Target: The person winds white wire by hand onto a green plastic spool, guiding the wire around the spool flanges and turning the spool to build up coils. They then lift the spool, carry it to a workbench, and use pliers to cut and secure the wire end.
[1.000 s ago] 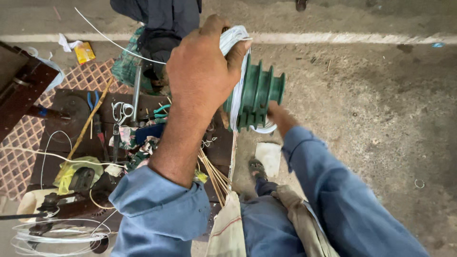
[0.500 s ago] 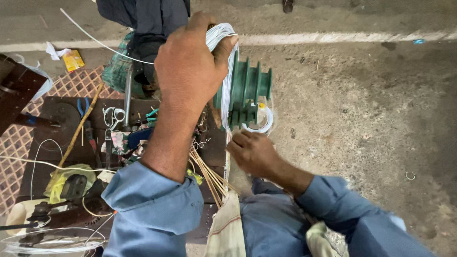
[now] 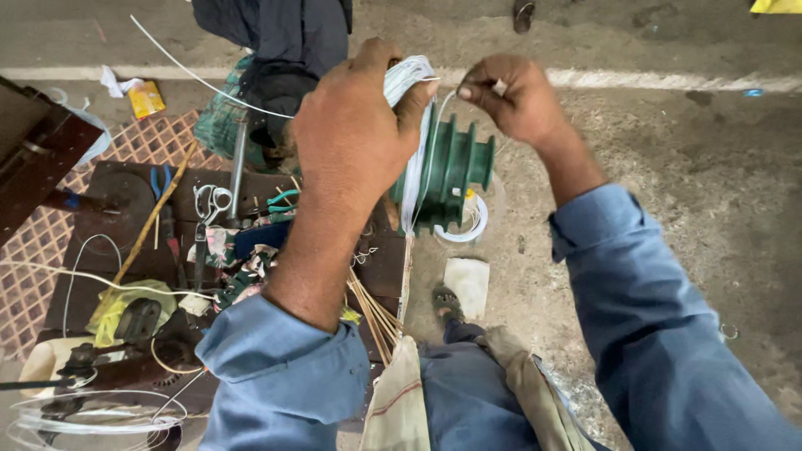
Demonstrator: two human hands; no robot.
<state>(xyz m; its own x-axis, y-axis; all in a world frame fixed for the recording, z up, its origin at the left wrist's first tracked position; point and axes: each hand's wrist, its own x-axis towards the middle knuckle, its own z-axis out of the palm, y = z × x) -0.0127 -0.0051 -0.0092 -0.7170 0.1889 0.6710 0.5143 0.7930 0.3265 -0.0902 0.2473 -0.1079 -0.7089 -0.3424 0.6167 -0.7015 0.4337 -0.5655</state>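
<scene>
Hands at work above a cluttered tool mat (image 3: 125, 188): the left hand (image 3: 355, 138), raised, grips a green stepped spool (image 3: 451, 171). The right hand (image 3: 510, 96) pinches white wire (image 3: 418, 179) just above it.

The left hand (image 3: 355, 138) is raised in front of the body, back of the hand toward the camera, fingers curled over and clamped tight, thumb tucked out of sight. Its bare forearm runs down and leftward into a rolled blue cloth sleeve (image 3: 284, 372) at the elbow. The right hand (image 3: 510, 96) sits just beside the left hand, at about the same height, thumb and forefinger pinched together, remaining fingers folded in. Its wrist bends down into a long blue sleeve covering the right arm (image 3: 668, 334).
</scene>
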